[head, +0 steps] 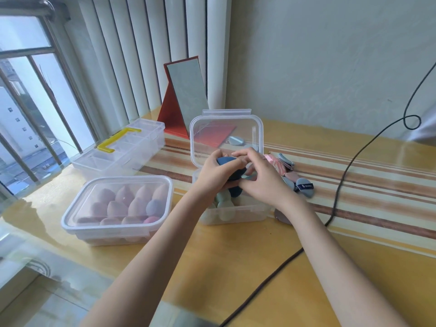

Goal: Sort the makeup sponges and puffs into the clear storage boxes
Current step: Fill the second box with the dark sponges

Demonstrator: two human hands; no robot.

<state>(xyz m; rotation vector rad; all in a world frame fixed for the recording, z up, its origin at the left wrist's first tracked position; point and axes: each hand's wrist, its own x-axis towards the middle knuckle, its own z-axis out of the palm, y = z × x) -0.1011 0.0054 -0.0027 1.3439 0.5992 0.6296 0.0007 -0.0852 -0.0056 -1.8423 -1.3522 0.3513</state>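
Observation:
An open clear box (236,214) stands mid-table with its lid (226,135) raised behind it. Inside lie pale green sponges (224,204) and dark blue ones. My left hand (212,175) grips a dark blue sponge (227,161) above the box. My right hand (259,178) hovers beside it over the box, fingers curled toward the blue sponges; what it holds is hidden. A closed clear box (118,208) at the left holds several pink egg-shaped sponges. Loose puffs (297,182) in blue, pink and grey lie on the table right of the open box.
A clear organiser case with a yellow handle (120,147) sits behind the closed box. A red-backed standing mirror (186,95) leans at the back. A black cable (342,185) crosses the table at the right. One puff (236,140) lies behind the raised lid.

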